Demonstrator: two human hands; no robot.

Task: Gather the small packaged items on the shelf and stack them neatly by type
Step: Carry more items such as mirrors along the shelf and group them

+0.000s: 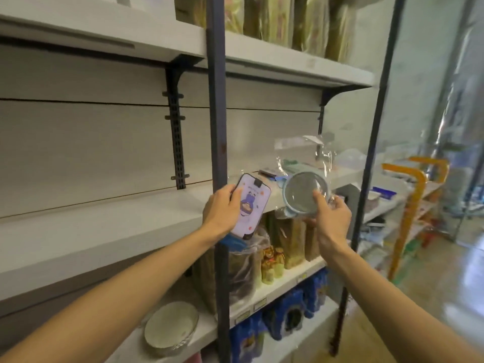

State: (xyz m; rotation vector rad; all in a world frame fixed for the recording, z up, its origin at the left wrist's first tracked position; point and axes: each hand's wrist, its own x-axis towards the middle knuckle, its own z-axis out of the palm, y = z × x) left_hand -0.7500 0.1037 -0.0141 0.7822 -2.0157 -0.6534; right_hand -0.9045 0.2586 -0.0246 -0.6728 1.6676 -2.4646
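From the head camera, both arms are up at the middle shelf (110, 231). The left hand (222, 208) grips a phone-case pack (250, 205), white with a purple cartoon figure, thumb curled over its front and fingers wrapped behind; a blue edge peeks out beneath it, though I cannot tell what that is. The right hand (331, 216) pinches a round blue-rimmed strainer (305, 193) sealed in a clear plastic bag (303, 153), thumb pressed on the mesh face, the other fingers hidden behind. Both items are held in the air just in front of the shelf edge, either side of the dark upright post (218, 127).

Risks from here, as I judge it: that bag is slick and loose at the top, so a thumb-only pinch could let the strainer slide out and drop to the lower shelves. The post stands between the hands, and swinging either item across could clip it.

More small packets (275, 171) lie on the shelf behind the hands, too blurred to sort by type.

Containers now: below, clear bags (243, 273) hold something dark, tall brown pouches (290, 244) stand beside them, and a white bowl (170, 328) tilts against the lower shelf, apparently with nothing in it. Blue packs (296, 313) fill the bottom row.
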